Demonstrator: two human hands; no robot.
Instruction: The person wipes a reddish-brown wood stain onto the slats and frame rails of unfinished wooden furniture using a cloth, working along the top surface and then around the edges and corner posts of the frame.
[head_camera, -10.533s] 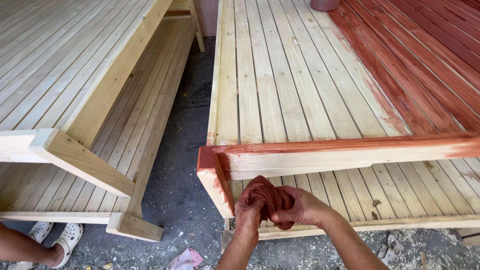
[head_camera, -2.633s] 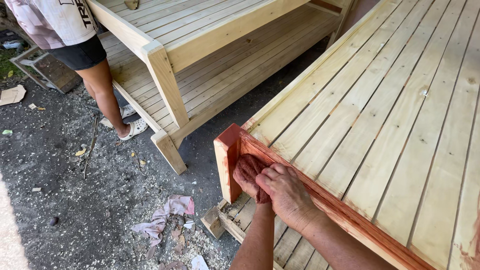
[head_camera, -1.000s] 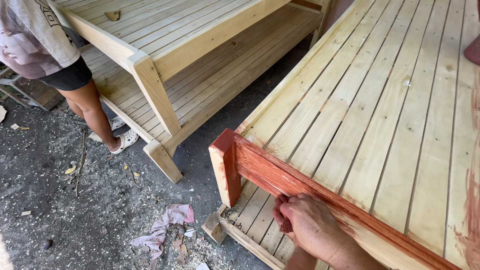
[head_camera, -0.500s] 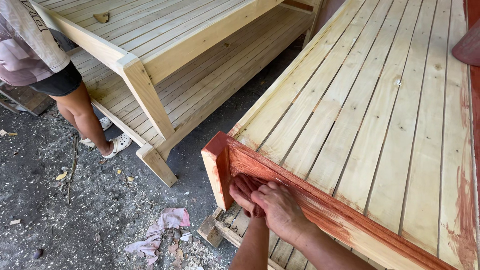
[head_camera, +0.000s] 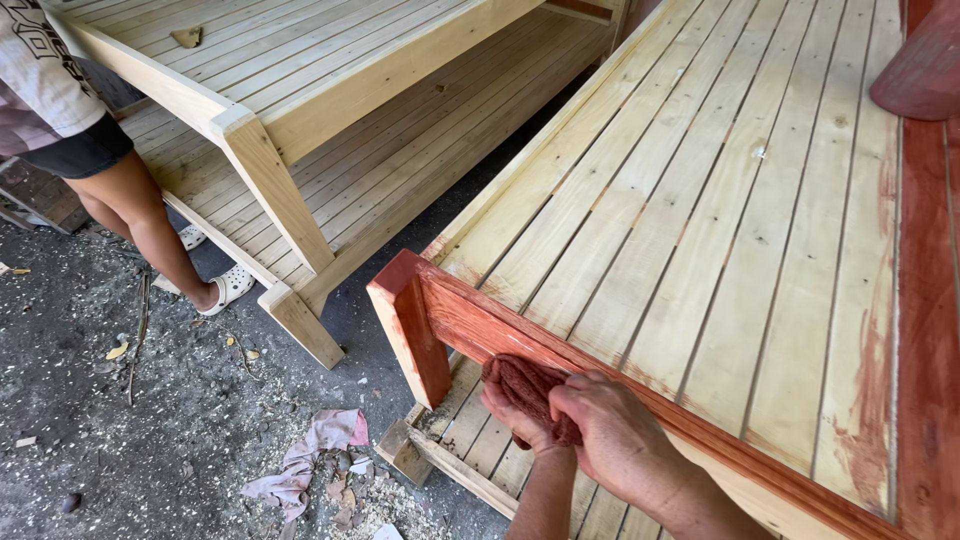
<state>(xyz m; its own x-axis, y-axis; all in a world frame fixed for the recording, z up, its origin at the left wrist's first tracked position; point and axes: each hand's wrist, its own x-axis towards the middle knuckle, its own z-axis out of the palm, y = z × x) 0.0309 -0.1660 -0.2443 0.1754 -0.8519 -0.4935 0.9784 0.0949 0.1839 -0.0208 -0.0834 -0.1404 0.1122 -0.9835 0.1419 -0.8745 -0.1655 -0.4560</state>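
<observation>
Both my hands press a dark red stained rag (head_camera: 522, 382) against the front rail (head_camera: 470, 322) of a slatted wooden bed frame (head_camera: 700, 220). My left hand (head_camera: 512, 416) cups the rag from below. Over the cloth lies my right hand (head_camera: 612, 440), fingers curled onto it. The rail and the corner post (head_camera: 410, 325) are stained reddish brown. Most top slats are bare pale wood, and the far right slats (head_camera: 925, 290) are stained red.
A second unstained wooden frame (head_camera: 300, 90) stands at the upper left. Another person's bare legs (head_camera: 150, 225) and white clog (head_camera: 228, 288) are beside it. A pink cloth (head_camera: 315, 455) and sawdust lie on the dark ground. A red container (head_camera: 925, 60) sits on the slats at the top right.
My hands slid the rag left along the rail toward the corner post. The rail now looks more evenly red. The other person's legs shifted slightly.
</observation>
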